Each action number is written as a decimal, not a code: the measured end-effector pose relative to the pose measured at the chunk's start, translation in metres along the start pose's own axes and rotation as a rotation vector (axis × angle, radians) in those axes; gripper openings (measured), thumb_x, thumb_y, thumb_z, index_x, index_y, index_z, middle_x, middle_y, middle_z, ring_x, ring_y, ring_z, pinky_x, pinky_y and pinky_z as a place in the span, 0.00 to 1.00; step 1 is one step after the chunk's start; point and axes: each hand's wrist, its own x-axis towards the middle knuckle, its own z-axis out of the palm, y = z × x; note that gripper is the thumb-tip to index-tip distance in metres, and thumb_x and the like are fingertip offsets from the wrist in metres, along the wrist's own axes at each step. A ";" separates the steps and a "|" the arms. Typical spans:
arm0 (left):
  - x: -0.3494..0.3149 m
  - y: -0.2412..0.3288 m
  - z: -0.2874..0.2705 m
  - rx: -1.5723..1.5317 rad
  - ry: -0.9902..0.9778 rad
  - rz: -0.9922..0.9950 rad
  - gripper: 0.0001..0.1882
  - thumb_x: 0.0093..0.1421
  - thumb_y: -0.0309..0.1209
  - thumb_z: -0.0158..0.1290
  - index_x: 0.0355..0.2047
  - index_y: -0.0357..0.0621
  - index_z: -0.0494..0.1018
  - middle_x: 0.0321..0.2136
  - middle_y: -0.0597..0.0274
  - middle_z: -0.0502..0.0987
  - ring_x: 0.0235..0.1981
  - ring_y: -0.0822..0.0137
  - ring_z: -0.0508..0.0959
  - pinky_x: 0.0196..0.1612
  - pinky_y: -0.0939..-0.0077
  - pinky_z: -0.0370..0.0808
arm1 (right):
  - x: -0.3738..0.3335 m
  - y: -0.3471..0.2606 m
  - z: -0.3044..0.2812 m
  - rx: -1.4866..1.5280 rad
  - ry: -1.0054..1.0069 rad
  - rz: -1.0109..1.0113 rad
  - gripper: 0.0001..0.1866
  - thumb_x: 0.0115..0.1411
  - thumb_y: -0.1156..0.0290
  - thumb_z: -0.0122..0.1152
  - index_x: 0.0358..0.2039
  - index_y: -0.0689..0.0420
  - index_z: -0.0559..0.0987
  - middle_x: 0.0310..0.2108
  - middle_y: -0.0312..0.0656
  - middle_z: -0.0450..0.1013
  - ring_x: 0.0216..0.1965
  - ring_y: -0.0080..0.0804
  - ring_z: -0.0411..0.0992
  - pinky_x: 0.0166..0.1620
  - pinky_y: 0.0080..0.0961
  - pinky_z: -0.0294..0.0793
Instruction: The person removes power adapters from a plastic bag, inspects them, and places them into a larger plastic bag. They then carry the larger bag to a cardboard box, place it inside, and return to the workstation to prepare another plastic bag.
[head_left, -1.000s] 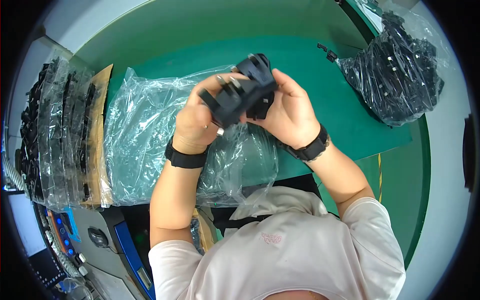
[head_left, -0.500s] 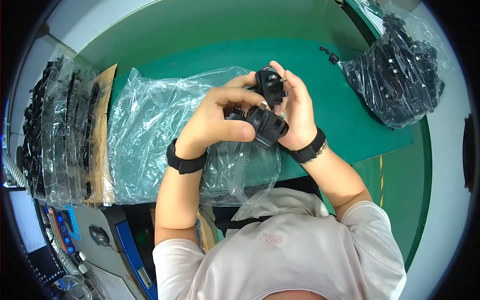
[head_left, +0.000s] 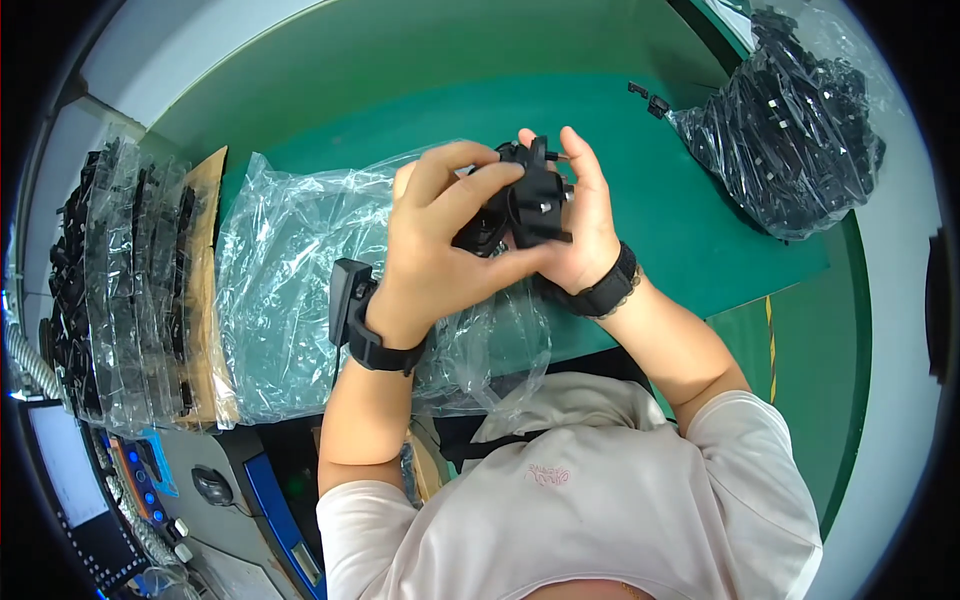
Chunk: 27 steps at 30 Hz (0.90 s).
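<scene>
Several black plugs (head_left: pixel 540 205) with metal pins are bunched between my two hands above the green table. My left hand (head_left: pixel 435 225) reaches over them from the left, its fingers curled on top and its thumb stretched below, toward the right palm. Cupped around their right side is my right hand (head_left: pixel 590 225), with fingertips showing above them. How the plugs lie against each other is partly hidden by my fingers. Under and left of my hands a clear plastic bag (head_left: pixel 300 300) is spread flat on the table.
At the left, black parts in clear plastic (head_left: pixel 115 280) stand in rows beside a cardboard sheet (head_left: pixel 206 280). A full bag of black parts (head_left: pixel 790 140) sits at the far right, with small black pieces (head_left: pixel 655 103) by it. A mouse (head_left: pixel 211 485) lies lower left.
My left hand has turned over so its back and fingers now cover the plugs from above. The plugs have been gathered together and turned, with their pins now pointing right.
</scene>
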 end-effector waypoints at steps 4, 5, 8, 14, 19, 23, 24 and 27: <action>0.003 0.002 -0.008 -0.149 0.178 -0.139 0.29 0.32 0.32 0.68 0.37 0.37 0.72 0.31 0.59 0.72 0.27 0.69 0.73 0.29 0.80 0.72 | -0.001 -0.001 0.005 0.032 -0.029 0.028 0.23 0.53 0.47 0.50 0.44 0.47 0.71 0.42 0.41 0.70 0.43 0.39 0.68 0.48 0.40 0.65; 0.001 -0.002 -0.007 -0.272 0.278 -0.262 0.28 0.34 0.29 0.67 0.39 0.35 0.72 0.30 0.59 0.73 0.25 0.71 0.72 0.30 0.82 0.71 | -0.001 -0.001 0.004 0.033 -0.052 0.009 0.23 0.52 0.48 0.50 0.45 0.47 0.70 0.44 0.42 0.69 0.44 0.40 0.67 0.49 0.43 0.63; 0.002 -0.008 -0.018 -0.280 0.234 -0.550 0.27 0.38 0.24 0.64 0.42 0.35 0.71 0.30 0.63 0.74 0.24 0.79 0.70 0.29 0.86 0.68 | -0.003 -0.005 -0.001 -0.008 -0.151 0.051 0.28 0.52 0.48 0.49 0.51 0.48 0.67 0.45 0.43 0.69 0.43 0.45 0.67 0.49 0.50 0.62; 0.008 -0.008 -0.026 -0.537 0.167 -0.690 0.25 0.42 0.21 0.61 0.44 0.32 0.70 0.29 0.65 0.76 0.21 0.83 0.69 0.23 0.90 0.66 | -0.007 -0.012 -0.002 -0.253 -0.400 0.099 0.41 0.50 0.46 0.48 0.62 0.44 0.47 0.47 0.52 0.65 0.32 0.49 0.72 0.27 0.47 0.75; 0.006 -0.016 -0.025 -0.617 0.174 -0.712 0.25 0.44 0.21 0.60 0.45 0.34 0.69 0.29 0.65 0.76 0.20 0.84 0.67 0.21 0.90 0.65 | -0.016 -0.022 0.002 -0.487 -0.601 0.115 0.49 0.46 0.47 0.55 0.63 0.47 0.41 0.46 0.59 0.64 0.29 0.51 0.73 0.27 0.43 0.76; 0.003 -0.019 -0.025 -0.613 -0.059 -0.628 0.25 0.45 0.22 0.60 0.47 0.39 0.70 0.30 0.65 0.75 0.18 0.83 0.66 0.21 0.87 0.66 | -0.015 -0.027 -0.002 -0.526 -0.689 0.262 0.54 0.44 0.53 0.63 0.62 0.54 0.39 0.41 0.55 0.68 0.31 0.52 0.73 0.27 0.39 0.76; 0.003 -0.019 -0.025 -0.613 -0.097 -0.636 0.25 0.45 0.23 0.59 0.46 0.39 0.70 0.30 0.66 0.73 0.19 0.82 0.66 0.21 0.87 0.66 | -0.016 -0.026 -0.002 -0.538 -0.703 0.254 0.54 0.44 0.53 0.63 0.62 0.54 0.39 0.41 0.54 0.68 0.31 0.52 0.73 0.26 0.37 0.76; 0.004 -0.018 -0.025 -0.580 -0.176 -0.636 0.23 0.46 0.25 0.60 0.45 0.41 0.71 0.31 0.66 0.68 0.20 0.81 0.66 0.22 0.87 0.67 | -0.017 -0.023 -0.002 -0.601 -0.722 0.206 0.53 0.45 0.51 0.61 0.63 0.54 0.40 0.49 0.55 0.63 0.30 0.51 0.73 0.23 0.32 0.74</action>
